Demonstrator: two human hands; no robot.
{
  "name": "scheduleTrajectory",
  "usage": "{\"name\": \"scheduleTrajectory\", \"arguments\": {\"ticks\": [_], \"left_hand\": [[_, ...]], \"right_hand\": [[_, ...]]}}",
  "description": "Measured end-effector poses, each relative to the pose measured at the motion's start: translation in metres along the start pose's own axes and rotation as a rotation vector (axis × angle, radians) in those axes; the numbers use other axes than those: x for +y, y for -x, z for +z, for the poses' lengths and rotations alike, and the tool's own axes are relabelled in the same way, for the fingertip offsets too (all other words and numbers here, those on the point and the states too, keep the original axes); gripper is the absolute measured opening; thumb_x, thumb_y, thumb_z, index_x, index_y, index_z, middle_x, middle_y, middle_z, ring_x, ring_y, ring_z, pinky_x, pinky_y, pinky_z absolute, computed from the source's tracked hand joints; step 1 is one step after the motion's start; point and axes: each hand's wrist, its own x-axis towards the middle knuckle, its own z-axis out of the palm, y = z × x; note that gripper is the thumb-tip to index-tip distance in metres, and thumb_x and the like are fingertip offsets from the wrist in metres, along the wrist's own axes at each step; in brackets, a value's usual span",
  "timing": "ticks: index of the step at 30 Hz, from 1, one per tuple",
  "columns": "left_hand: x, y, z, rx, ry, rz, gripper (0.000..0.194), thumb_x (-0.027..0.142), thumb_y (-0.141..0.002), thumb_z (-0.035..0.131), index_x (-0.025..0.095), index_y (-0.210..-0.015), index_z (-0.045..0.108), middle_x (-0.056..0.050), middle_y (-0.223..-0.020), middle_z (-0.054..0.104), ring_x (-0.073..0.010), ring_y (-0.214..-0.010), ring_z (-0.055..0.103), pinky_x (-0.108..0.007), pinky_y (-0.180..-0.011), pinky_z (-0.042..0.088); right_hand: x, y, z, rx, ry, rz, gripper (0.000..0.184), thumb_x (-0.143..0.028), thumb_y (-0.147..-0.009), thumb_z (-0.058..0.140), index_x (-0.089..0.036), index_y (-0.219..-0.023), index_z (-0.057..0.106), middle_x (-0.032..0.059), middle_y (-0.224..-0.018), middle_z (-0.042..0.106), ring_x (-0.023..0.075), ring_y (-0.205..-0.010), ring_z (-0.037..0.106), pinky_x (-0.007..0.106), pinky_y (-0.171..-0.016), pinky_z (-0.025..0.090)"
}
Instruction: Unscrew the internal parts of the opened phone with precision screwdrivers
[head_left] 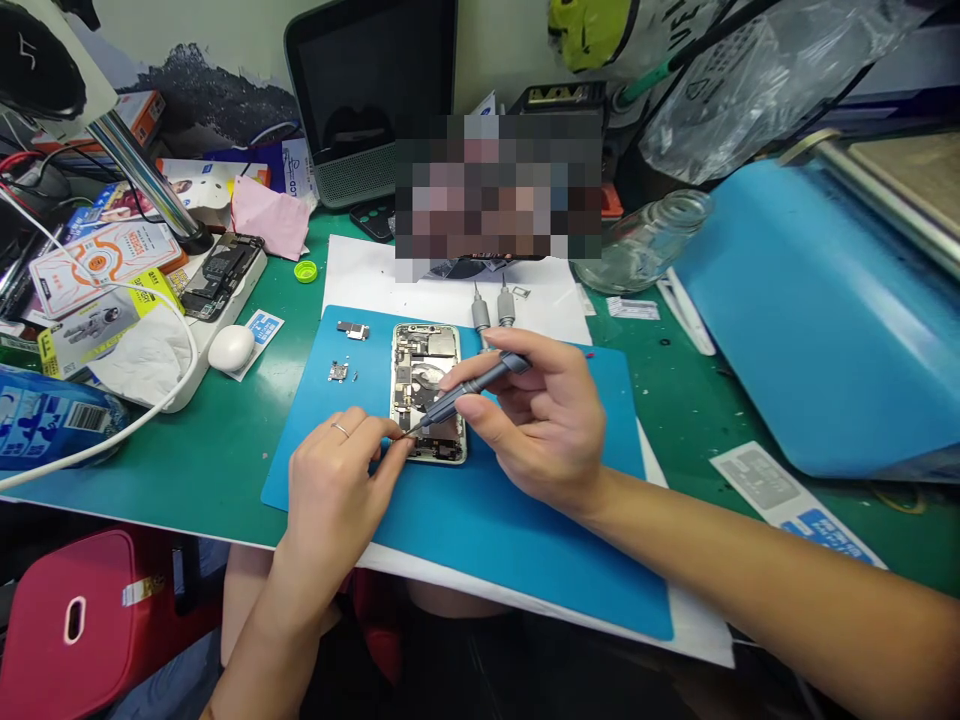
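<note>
In the head view, looking down at a green tabletop [232, 475], an opened smartphone [429, 372] lay on a blue work mat [480, 540], its internal parts exposed. The right hand [551, 430] held a slim grey screwdriver [476, 387] at a slant between thumb and fingers, its tip pointing down to the phone's lower left edge. The left hand [330, 485] was there too, thumb and forefinger brought narrowly together beside the tip; whether they pinched a tiny piece or only steadied the tip could not be told.

The main danger seemed to be a slip: with the tip slanted and the phone not visibly clamped, a sideways push might have skidded it into the exposed parts or the nearby fingertips. Pressing on the edge could also have slid the phone across the mat.

Left of the phone, a metal bracket [353, 330], a smaller metal part [338, 371] and a tiny loose piece [355, 377] sat uncovered, so a brush of the left wrist or a tug on the mat might have scattered them. Beyond the phone, two spare screwdrivers [505, 308] stood close to the right hand, where a knuckle could have knocked them over.
</note>
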Motion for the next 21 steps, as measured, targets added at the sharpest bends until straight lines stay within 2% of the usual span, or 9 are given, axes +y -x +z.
{"name": "scheduleTrajectory", "arguments": {"ticks": [7,12,15,18,21], "left_hand": [[0.0013,0.0000,0.0001,0.009,0.000,0.017,0.015,0.024,-0.098,0.063,0.019,-0.085,0.066,0.001,-0.073,0.057,-0.0132,-0.068,0.053,-0.027,-0.064,0.038],[0.0019,0.0000,0.0002,0.014,-0.008,0.034,0.016,0.024,-0.099,0.062,0.019,-0.084,0.066,0.001,-0.072,0.056,-0.0134,-0.067,0.052,-0.027,-0.064,0.038],[0.0017,0.0003,0.0003,0.024,-0.014,0.043,0.017,0.024,-0.099,0.062,0.019,-0.084,0.065,0.001,-0.071,0.056,-0.0136,-0.067,0.052,-0.027,-0.064,0.038],[0.0013,0.0009,0.0005,0.026,-0.020,0.045,0.015,0.023,-0.099,0.062,0.019,-0.085,0.066,0.001,-0.071,0.056,-0.0136,-0.067,0.052,-0.027,-0.064,0.038],[0.0006,0.0016,0.0010,0.025,-0.027,0.045,0.015,0.023,-0.099,0.062,0.018,-0.085,0.065,0.001,-0.071,0.056,-0.0137,-0.067,0.052,-0.027,-0.064,0.037]], "right_hand": [[-0.0013,-0.0009,-0.0007,-0.011,-0.055,0.010,0.046,-0.020,-0.092,0.072,-0.031,-0.133,0.055,0.0017,-0.097,0.073,0.0140,-0.082,0.072,0.027,-0.072,0.066],[0.0001,-0.0021,-0.0004,-0.010,-0.045,0.013,0.045,-0.025,-0.091,0.074,-0.031,-0.132,0.056,0.0008,-0.096,0.071,0.0131,-0.081,0.071,0.024,-0.067,0.064],[0.0007,-0.0026,-0.0009,-0.017,-0.026,0.010,0.046,-0.026,-0.091,0.074,-0.031,-0.133,0.055,0.0008,-0.095,0.071,0.0128,-0.082,0.071,0.025,-0.071,0.064],[-0.0003,-0.0023,-0.0011,-0.048,-0.021,0.004,0.051,-0.022,-0.091,0.072,-0.030,-0.137,0.052,0.0015,-0.097,0.071,0.0129,-0.084,0.070,0.026,-0.076,0.063],[-0.0019,-0.0018,-0.0005,-0.070,-0.018,-0.001,0.055,-0.016,-0.092,0.068,-0.030,-0.142,0.049,0.0026,-0.100,0.071,0.0138,-0.086,0.069,0.027,-0.075,0.063]]}}
